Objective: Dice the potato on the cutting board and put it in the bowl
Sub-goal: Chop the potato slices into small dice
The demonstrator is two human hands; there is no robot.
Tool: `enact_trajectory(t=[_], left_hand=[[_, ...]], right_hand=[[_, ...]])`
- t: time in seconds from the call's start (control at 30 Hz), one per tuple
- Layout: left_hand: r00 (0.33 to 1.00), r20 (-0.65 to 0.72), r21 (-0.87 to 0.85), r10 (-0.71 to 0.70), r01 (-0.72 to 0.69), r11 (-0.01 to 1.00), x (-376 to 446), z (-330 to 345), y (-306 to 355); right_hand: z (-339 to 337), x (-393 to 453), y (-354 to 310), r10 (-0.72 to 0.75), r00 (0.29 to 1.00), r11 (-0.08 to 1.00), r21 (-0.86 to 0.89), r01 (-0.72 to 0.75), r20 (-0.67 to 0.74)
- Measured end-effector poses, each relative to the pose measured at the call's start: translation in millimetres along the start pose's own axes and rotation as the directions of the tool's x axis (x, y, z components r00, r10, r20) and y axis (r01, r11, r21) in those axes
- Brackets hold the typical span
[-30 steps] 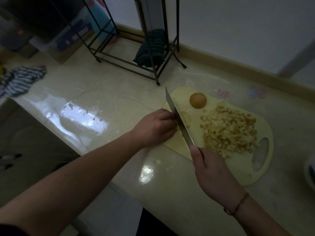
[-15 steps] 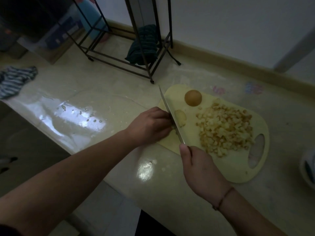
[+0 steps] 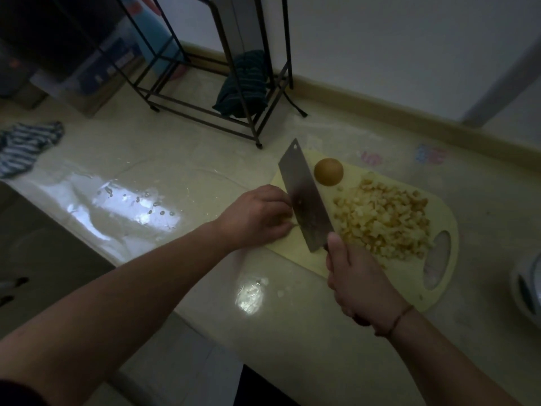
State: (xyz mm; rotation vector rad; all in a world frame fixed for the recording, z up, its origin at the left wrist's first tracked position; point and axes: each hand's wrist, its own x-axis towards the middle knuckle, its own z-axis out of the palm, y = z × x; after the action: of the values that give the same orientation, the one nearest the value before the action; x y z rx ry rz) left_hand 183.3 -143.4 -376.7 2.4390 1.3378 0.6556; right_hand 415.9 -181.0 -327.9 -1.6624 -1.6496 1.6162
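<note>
Right hand [image 3: 363, 285] wrapped round the cleaver [image 3: 304, 197] handle, left hand [image 3: 257, 215] curled over a hidden potato piece on the cutting board [image 3: 407, 276] (wet, slippery, firm — pin with fingertips tucked).
</note>
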Motion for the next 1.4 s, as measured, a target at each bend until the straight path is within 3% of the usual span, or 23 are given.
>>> enact_trajectory(t=[0.1, 0.27, 0.6, 1.03, 1.2, 1.27, 1.4], left_hand=[[1.000, 0.006, 0.004, -0.005, 0.004, 1.000, 1.0, -3.0, -1.9], [0.999, 0.035, -0.006, -0.016, 0.017, 1.000, 0.4, -4.1, 0.6], [0.998, -0.055, 0.062, 0.025, -0.021, 0.998, -12.2, -0.3, 2.9], [0.997, -0.071, 0.080, -0.015, 0.020, 0.997, -14.6, 1.2, 8.2], [0.957, -0.167, 0.013, -0.237, 0.243, 0.970, -10.0, -3.2, 12.7], [0.942, -0.128, 0.047, -0.310, 0.318, 0.947, -1.4, -3.8, 14.7], [0.966, -0.034, 0.101, -0.255, 0.257, 0.961, 9.3, -5.5, 15.4]], right_hand=[[-1.0, 8.7, -5.9, -0.073, 0.997, 0.993, -0.093, 0.071, -0.015], [-17.0, 2.0, -5.4, 0.059, 0.997, 0.996, 0.058, -0.062, 0.048], [-2.3, -13.7, -14.6, -0.224, 0.974, 0.958, -0.190, 0.214, -0.035], [6.9, -24.2, -4.7, -0.249, 0.966, 0.947, -0.230, 0.226, -0.074], [-1.9, -24.4, -8.0, -0.213, 0.970, 0.961, -0.202, 0.187, -0.115], [-4.7, -23.9, -7.9, -0.193, 0.974, 0.964, -0.206, 0.167, -0.118], [-7.5, -27.0, -7.8, -0.163, 0.980, 0.973, -0.184, 0.140, -0.117]])
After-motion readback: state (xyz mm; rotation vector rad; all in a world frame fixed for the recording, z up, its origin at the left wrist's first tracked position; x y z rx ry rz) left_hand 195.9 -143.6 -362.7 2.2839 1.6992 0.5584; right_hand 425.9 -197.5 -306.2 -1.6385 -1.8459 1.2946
